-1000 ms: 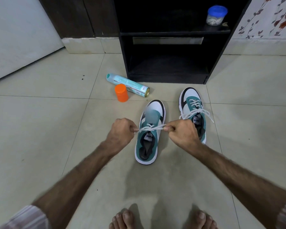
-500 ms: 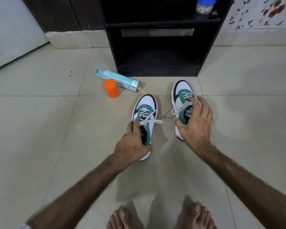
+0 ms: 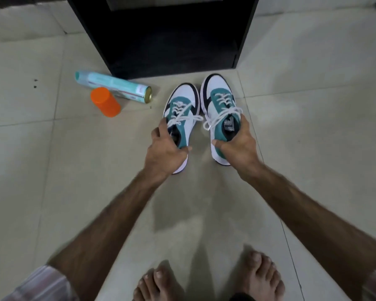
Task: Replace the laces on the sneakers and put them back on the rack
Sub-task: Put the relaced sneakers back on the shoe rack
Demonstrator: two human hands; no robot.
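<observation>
Two white, teal and black sneakers with white laces tied in bows sit side by side on the tiled floor, toes toward the black rack (image 3: 172, 40). My left hand (image 3: 164, 152) grips the left sneaker (image 3: 182, 105) around its heel and collar, fingers curled over the opening. My right hand (image 3: 237, 144) grips the right sneaker (image 3: 217, 98) at its heel, thumb on the inner side, fingers over the outer collar. The rack's bottom shelf is dark and open just beyond the toes.
A teal spray can (image 3: 113, 86) lies on its side left of the sneakers, with an orange cap (image 3: 105, 102) beside it. My bare feet (image 3: 208, 281) stand at the bottom of the view. Pale floor tiles spread to both sides.
The hands let go of the lace ends and took hold of both sneakers at the heels. The two sneakers now sit closer together and nearer the rack.
</observation>
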